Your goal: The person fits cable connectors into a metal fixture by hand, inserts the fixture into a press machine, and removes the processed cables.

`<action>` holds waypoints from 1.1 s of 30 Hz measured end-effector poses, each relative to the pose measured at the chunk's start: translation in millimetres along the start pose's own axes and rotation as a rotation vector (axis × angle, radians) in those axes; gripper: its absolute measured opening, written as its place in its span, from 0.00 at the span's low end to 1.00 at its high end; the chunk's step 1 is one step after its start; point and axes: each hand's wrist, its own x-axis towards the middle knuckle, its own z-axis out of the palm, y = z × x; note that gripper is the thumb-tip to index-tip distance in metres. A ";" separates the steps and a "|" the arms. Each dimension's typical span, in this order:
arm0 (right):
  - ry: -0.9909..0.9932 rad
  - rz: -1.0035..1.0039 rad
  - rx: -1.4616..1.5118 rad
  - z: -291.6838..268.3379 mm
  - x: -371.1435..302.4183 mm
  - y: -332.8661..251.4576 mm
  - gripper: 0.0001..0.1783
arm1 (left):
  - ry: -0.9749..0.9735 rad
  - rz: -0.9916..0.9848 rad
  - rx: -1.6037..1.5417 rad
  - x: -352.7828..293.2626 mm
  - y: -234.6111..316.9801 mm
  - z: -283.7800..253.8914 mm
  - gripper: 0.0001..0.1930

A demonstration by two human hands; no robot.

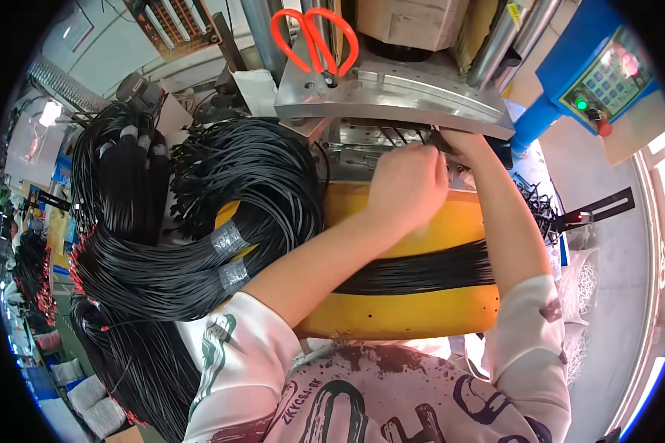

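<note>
Over the far edge of the flat yellow table, the left hand curls, fingertips hidden, and the right hand is partly covered, so I cannot tell either's opening or hold, while long thin black cables lie across it, presumably for easy reach.

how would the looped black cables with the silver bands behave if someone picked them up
The looped black cables would probably flex with some spring rather than hang limp, since they lie in smooth curves. They may be heavy for their size, with so many strands packed together. The red-tipped ends could splay or snag, as they fan out beyond the silver bands.
</note>
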 end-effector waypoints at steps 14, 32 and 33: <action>-0.314 0.102 0.007 -35.8 -11.3 -71.7 0.33 | -0.045 -0.256 0.625 12.1 -47.9 -0.5 0.30; 0.167 -0.293 0.012 -58.9 -149.4 -87.5 0.16 | -0.420 0.015 0.124 -95.4 16.4 -94.6 0.30; 0.169 -0.300 0.016 -60.2 -144.5 -87.6 0.16 | -0.434 0.077 0.115 -114.1 17.1 -99.5 0.26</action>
